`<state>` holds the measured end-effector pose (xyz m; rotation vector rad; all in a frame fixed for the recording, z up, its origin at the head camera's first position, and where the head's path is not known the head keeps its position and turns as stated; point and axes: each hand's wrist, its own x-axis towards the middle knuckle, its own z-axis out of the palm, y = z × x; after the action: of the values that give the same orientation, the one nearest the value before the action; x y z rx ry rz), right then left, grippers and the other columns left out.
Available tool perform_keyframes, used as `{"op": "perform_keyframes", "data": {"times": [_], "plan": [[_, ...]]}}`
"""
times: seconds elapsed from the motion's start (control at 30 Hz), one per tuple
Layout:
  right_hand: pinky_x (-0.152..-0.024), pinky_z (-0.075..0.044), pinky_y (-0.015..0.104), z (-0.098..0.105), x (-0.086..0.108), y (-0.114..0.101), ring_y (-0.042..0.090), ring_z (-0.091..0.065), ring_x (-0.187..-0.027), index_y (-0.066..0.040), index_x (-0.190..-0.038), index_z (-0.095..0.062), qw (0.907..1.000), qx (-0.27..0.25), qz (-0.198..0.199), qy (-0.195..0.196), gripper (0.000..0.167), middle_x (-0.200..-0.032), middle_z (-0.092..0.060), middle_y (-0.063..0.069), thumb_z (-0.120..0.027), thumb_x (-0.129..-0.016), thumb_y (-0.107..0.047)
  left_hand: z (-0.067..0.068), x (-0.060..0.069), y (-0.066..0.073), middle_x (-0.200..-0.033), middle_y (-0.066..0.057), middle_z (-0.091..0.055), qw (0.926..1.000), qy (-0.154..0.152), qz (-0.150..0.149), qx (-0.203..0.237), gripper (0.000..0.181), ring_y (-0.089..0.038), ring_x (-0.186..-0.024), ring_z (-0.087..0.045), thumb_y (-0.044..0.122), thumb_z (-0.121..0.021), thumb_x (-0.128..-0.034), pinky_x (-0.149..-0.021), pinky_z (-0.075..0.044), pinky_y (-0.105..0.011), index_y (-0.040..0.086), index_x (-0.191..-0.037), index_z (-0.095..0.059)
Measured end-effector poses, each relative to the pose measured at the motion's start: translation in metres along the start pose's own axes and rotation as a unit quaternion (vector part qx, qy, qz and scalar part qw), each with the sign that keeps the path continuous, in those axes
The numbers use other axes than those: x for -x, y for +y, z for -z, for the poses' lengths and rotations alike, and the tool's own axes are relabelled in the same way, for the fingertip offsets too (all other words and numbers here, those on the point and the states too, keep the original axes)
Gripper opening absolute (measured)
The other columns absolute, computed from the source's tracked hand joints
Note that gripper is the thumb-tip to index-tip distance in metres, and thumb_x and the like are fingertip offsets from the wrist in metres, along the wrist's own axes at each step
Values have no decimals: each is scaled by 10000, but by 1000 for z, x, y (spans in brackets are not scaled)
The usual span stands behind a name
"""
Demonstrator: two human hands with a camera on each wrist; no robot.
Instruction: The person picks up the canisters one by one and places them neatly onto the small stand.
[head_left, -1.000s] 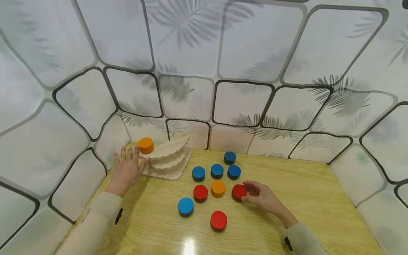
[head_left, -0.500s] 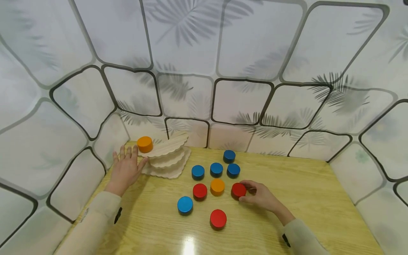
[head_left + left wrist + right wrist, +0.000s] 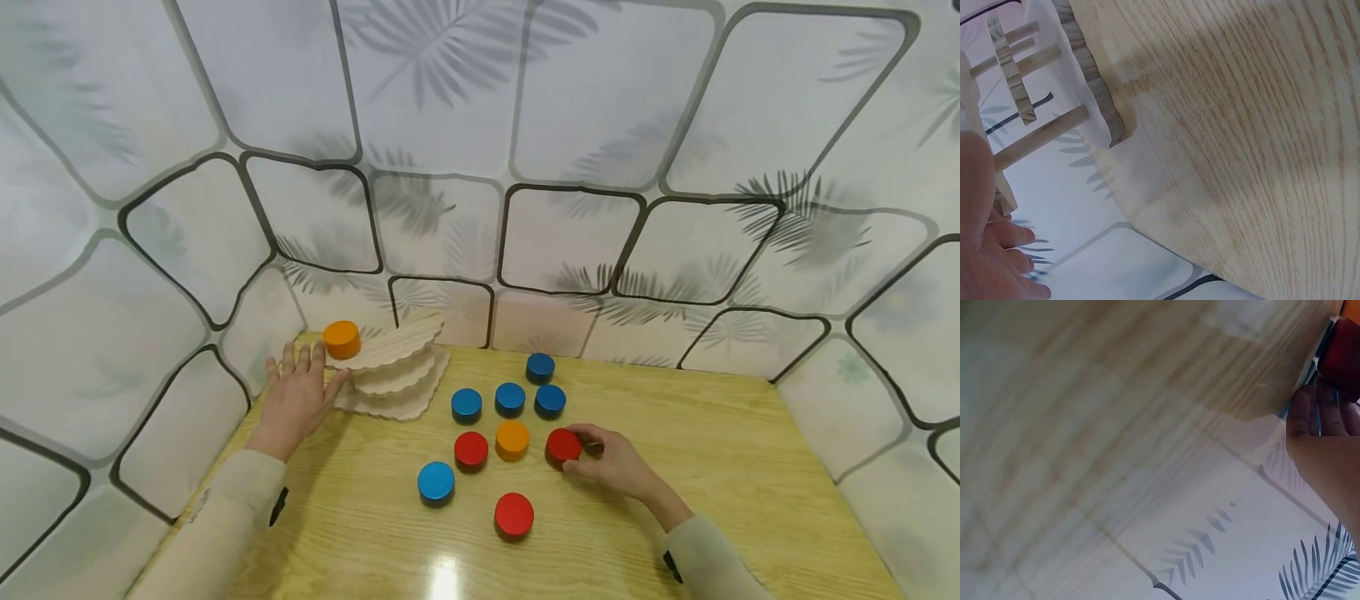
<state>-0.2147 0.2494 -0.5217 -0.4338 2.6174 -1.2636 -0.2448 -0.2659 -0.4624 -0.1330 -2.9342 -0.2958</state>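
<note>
Right hand [image 3: 611, 462] has thumb and fingers curled around the red disc [image 3: 562, 447] on the desk [image 3: 720, 467], just right of an orange disc [image 3: 512, 440]. Left hand [image 3: 295, 406] has straight fingers slightly apart at the wooden stand's [image 3: 397, 344] left end, next to a second orange disc [image 3: 342, 340]; contact unclear. Versus one second ago, right fingers sit marginally closer round the red disc, layout otherwise matching.

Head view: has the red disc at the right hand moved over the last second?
No, no visible shift either way: the red disc keeps the same gap to the untouched orange disc beside it.
</note>
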Motion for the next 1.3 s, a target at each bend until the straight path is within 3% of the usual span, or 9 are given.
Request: {"op": "perform_keyframes", "data": {"times": [0.5, 0.83, 1.3], "plan": [[-916, -574, 220, 6, -8, -21, 250, -702, -1092, -6, -1413, -618, 9983, -389, 274, 326, 562, -1327, -714, 176, -818, -925, -197, 2, 0, 3, -1617, -422, -293, 9999, -93, 7, -41, 760, -629, -1541, -151, 486, -371, -1140, -1194, -118, -819, -110, -1605, -289], [-893, -581, 290, 3, -29, -50, 216, -709, -1055, -104, -1383, -659, 9985, -397, 278, 266, 503, -1249, -752, 100, -812, -929, -254, 5, 0, 3, -1599, -423, -329, 9999, 22, -8, -121, 747, -626, -1534, -187, 466, -404, -1137, -1191, -138, -819, -116, -1595, -309], [-900, -578, 286, -14, -57, -83, 214, -709, -1055, -73, -1454, -609, 9960, -676, 542, 226, 579, -1314, -718, 134, -808, -942, -255, 6, -1, 5, -1597, -434, -315, 9998, -136, 8, -146, 768, -653, -1518, -185, 486, -373, -1139, -1182, -142, -827, -127, -1594, -296]]}}
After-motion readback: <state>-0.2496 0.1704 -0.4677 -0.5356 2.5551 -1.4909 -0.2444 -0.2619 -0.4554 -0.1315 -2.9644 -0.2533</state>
